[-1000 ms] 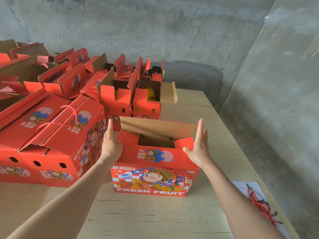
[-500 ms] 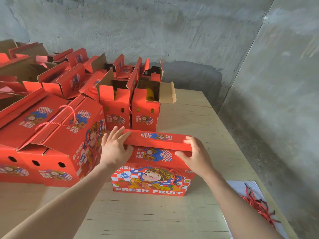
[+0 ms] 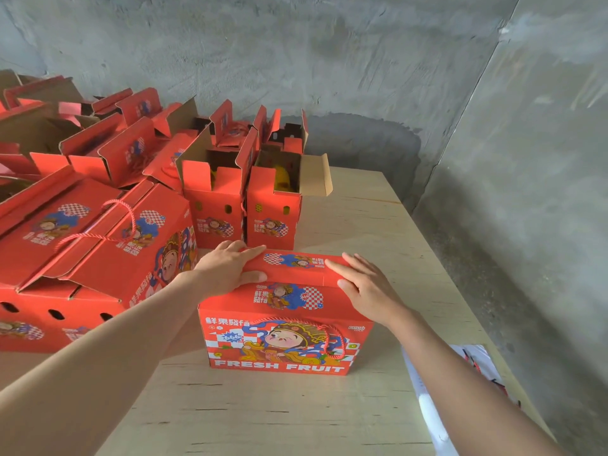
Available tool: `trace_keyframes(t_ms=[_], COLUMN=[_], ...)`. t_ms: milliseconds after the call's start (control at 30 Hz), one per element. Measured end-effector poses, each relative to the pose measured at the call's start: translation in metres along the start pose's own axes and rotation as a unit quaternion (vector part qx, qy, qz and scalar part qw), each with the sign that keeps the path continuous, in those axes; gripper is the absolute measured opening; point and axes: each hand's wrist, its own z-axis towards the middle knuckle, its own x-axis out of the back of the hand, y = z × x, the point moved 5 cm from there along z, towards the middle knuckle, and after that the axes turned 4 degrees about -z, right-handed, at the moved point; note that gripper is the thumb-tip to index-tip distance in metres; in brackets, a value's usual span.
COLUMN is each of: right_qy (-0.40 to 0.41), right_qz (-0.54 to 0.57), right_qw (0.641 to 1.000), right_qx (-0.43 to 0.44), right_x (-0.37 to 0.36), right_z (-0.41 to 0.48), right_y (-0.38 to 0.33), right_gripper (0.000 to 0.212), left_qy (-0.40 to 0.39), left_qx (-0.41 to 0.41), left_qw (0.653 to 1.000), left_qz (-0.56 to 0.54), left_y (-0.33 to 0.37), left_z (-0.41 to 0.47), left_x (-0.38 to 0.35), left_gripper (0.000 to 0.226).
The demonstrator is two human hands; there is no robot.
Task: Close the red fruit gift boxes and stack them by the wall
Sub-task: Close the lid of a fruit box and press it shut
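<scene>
Head view: a red fruit gift box [image 3: 286, 337] stands at the near middle of the plywood table [image 3: 362, 225], its top flap [image 3: 296, 264] folded down. The left hand [image 3: 230, 268] and the right hand [image 3: 365, 284] press on the flap with straight, slightly spread fingers. Behind it, two open boxes [image 3: 276, 205] show something yellow [image 3: 283, 181] inside, hard to make out. Closed boxes [image 3: 98, 245] lie at the left, cut off by the frame. The right arm partly hides a white sheet [image 3: 473, 366].
</scene>
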Motion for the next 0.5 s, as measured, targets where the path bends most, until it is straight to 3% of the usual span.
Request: trace_keyframes(t_ms=[267, 500], right_qy=[0.076, 0.067], right_qz=[0.057, 0.012], right_qw=[0.995, 0.997], right_qx=[-0.032, -0.034], right_x=[0.0011, 0.0027], right_z=[-0.001, 0.0014], right_y=[-0.0045, -0.0032], right_gripper=[0.04, 0.038], left_qy=[0.024, 0.027], left_qx=[0.004, -0.003], left_qw=[0.999, 0.999], left_qz=[0.036, 0.038], left_y=[0.0017, -0.0018], left_z=[0.0012, 0.0017], left_x=[0.0019, 0.0006], left_gripper=[0.082, 0.082])
